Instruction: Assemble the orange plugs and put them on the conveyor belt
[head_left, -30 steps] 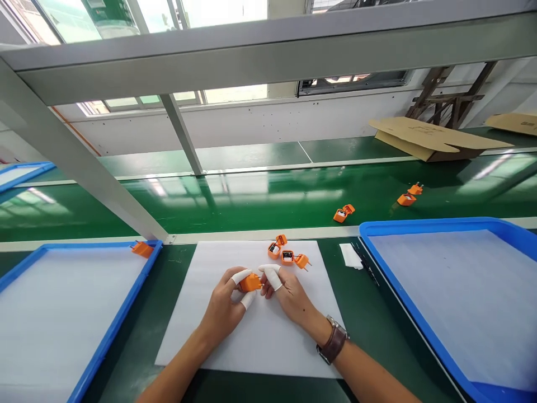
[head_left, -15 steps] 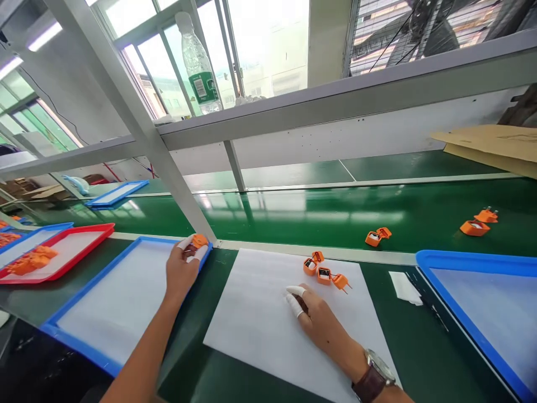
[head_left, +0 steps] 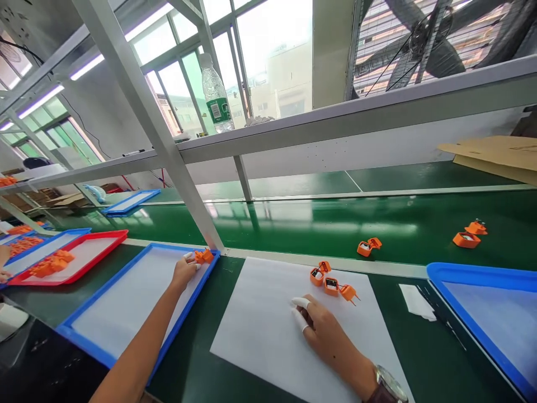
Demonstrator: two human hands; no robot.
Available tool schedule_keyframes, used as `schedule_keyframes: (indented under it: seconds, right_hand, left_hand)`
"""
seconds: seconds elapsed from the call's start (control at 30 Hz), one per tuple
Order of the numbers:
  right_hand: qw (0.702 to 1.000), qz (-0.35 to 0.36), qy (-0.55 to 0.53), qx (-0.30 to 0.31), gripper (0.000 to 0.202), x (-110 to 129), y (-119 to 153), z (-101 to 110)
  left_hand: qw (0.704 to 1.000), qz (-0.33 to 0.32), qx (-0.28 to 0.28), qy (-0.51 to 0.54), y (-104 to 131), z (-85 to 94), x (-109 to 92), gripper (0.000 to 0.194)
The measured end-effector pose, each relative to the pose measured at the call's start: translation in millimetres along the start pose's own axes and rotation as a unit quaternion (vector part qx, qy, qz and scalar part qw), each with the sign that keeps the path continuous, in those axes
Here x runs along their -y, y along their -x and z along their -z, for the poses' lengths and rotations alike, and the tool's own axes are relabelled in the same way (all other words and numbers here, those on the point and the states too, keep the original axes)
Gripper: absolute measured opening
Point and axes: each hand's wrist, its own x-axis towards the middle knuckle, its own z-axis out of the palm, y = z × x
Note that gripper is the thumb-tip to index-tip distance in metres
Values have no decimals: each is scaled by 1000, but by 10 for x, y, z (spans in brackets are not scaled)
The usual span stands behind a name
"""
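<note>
My left hand point(head_left: 184, 273) reaches to the far right corner of a blue-rimmed tray point(head_left: 104, 305). Its fingertips, in white finger covers, are closed at the left edge of an orange plug adapter point(head_left: 203, 256) with its pins up. My right hand point(head_left: 322, 326) rests over a white sheet point(head_left: 255, 330), thumb and forefinger apart and nothing between them. Just beyond it on the sheet lie two opened orange plug adapters, one at the left point(head_left: 319, 273) and one at the right point(head_left: 332, 286), the right one with pins on its flipped part.
Two more opened orange adapters lie on the green belt, one nearer point(head_left: 369, 246) and one farther right point(head_left: 470, 234). A red tray point(head_left: 104, 246) holds orange pieces at left. Another blue tray point(head_left: 470, 271) stands right. A slanted grey post point(head_left: 188, 193) rises behind the left tray.
My left hand has lowered the orange adapter into the tray's far right corner. My right hand has hardly moved. The whole view has shifted slightly.
</note>
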Motion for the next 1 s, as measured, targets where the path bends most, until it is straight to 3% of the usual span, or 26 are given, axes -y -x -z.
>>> schedule_keyframes:
  seconds: [0.07,0.13,0.17,0.23,0.33,0.4,0.47,0.6,0.73,0.87,1.0]
  right_hand:
    - [1000,1,8,-4,30,20,-7,4]
    - [1000,4,17,-5,30,45,-17,13]
    - [1000,5,21,-6,30,55,-24,20]
    - [999,4,31,-9,30,68,-35,38]
    - [998,10,56,-4,31,77,-40,65]
    - [996,15,85,10,29,79,-39,76]
    - [993,16,115,26,27,74,-42,77]
    - [988,23,143,50,27,52,-60,67]
    - [988,22,148,44,22,41,-80,72]
    - [988,22,146,44,22,25,-106,79]
    - [990,26,132,29,20,-2,-117,62]
  left_hand:
    - [998,-12,-47,-31,52,-16,-110,79]
    - [994,-65,-76,-47,159,-120,-293,84]
    - [992,-103,-62,-42,240,-214,-406,80]
    - [984,-175,37,-19,459,-485,-652,64]
    - [929,-250,273,-16,856,-1047,-1014,45]
    - [884,-293,364,-23,1072,-1483,-1233,39]
    - [864,-303,402,-22,1200,-1934,-1436,38]
    - [856,-292,424,-34,1250,-2761,-1819,45]
    - [849,-275,448,-60,1275,-3349,-2137,56]
    - [847,-262,458,-65,1329,-3606,-2320,46]
    - [858,-243,452,-22,1355,-3506,-2412,39]
